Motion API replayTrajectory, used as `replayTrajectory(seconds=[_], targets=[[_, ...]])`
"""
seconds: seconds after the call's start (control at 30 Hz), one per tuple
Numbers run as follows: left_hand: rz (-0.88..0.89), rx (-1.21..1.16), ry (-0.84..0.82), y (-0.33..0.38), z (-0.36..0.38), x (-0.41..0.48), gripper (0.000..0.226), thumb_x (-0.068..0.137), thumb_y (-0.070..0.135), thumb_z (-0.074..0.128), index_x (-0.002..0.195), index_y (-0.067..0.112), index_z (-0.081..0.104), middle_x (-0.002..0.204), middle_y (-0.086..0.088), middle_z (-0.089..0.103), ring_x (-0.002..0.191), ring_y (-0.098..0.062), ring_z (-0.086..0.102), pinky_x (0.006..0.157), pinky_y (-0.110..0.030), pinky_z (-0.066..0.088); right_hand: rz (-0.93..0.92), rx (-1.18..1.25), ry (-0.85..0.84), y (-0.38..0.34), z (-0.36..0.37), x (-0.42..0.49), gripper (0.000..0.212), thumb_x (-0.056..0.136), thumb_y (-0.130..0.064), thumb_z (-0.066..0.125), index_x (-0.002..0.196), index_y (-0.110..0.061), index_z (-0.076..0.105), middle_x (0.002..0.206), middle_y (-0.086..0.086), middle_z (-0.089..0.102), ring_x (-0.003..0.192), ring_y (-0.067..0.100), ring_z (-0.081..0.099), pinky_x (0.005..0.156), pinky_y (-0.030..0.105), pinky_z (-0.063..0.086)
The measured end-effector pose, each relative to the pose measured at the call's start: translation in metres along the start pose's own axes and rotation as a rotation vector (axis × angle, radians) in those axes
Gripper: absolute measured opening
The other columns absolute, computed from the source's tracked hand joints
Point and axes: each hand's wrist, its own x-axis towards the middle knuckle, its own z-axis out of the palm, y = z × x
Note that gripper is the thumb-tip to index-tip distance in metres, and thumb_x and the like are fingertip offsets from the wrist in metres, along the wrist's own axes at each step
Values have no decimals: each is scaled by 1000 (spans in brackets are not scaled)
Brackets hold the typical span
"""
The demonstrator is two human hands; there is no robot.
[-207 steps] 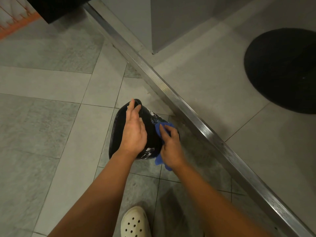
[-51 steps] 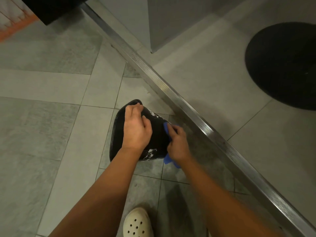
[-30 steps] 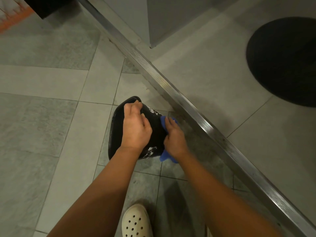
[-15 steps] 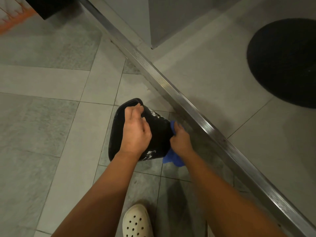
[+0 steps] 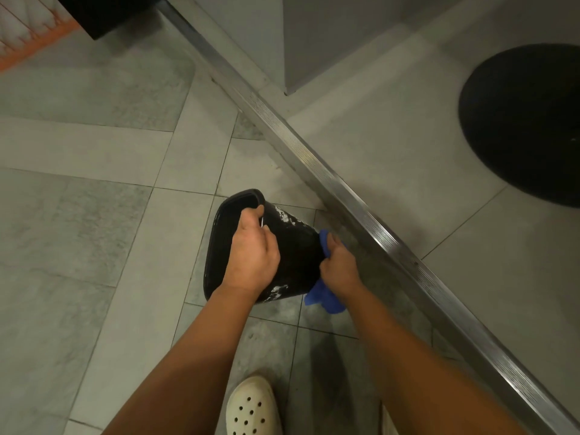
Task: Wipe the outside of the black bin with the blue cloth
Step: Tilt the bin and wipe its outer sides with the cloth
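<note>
Black plastic bin (image 5: 298, 255) with white smears, tipped over on its side between the two hands above the grey tiled floor (image 5: 94, 246).

Left hand (image 5: 251, 255) grips the bin's rim, fingers curled over the edge. Right hand (image 5: 337, 268) clutches a crumpled blue cloth (image 5: 324, 298) at the bin's narrow bottom end, seemingly pressed against it, though the contact is hidden. Just beyond the right hand a ribbed metal floor strip (image 5: 361, 211) runs diagonally. Far right of it lies a round black mat (image 5: 527, 120). Below the hands, between the forearms, is a cream perforated clog (image 5: 252, 409).
</note>
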Motion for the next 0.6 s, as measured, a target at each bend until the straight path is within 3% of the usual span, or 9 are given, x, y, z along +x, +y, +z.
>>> replayTrajectory(seconds=[0.1, 0.23, 0.3, 0.37, 0.47, 0.6], targets=[[-37, -4, -38, 5, 0, 4, 34, 96, 7, 41, 129, 8, 37, 102, 1, 54, 76, 4, 51, 62, -5, 40, 5, 41, 3, 5, 1, -8, 61, 83, 13, 42, 141, -5, 30, 142, 14, 39, 131, 29, 36, 106, 25, 25], [-53, 15, -8, 11, -1, 6, 7, 98, 23, 40, 103, 19, 36, 79, 10, 51, 69, -3, 52, 52, -11, 37, 42, 174, 46, 7, 8, -17, 54, 82, 13, 43, 130, -10, 39, 122, 13, 49, 108, 20, 49, 89, 23, 35], [-78, 40, 21, 11, -1, 8, 11, 99, 26, 38, 100, 16, 34, 74, 7, 51, 64, -2, 51, 49, -14, 33, 31, 147, 81, 10, 12, -22, 50, 81, 14, 43, 126, -8, 42, 121, 13, 49, 109, 20, 48, 88, 20, 33], [-123, 44, 42, 11, -3, 11, 20, 99, 26, 37, 110, 10, 35, 74, 4, 51, 61, -3, 50, 48, -16, 32, -20, 85, 114, 15, 17, -28, 50, 79, 14, 44, 125, -6, 45, 127, 13, 45, 119, 24, 43, 95, 21, 30], [-201, 23, 27, 12, -4, 11, 44, 101, 28, 34, 135, 1, 29, 86, 0, 55, 71, -11, 52, 63, -22, 37, -56, 48, 133, 20, 23, -36, 53, 81, 11, 47, 131, -6, 43, 138, 13, 34, 127, 23, 34, 109, 28, 25], [-238, 84, -15, 9, -2, 4, 52, 101, 30, 29, 146, 5, 19, 125, -19, 52, 111, -26, 51, 82, -28, 36, -78, 37, 153, 25, 26, -43, 54, 83, 9, 48, 134, -5, 41, 142, 12, 34, 131, 22, 31, 111, 28, 21]])
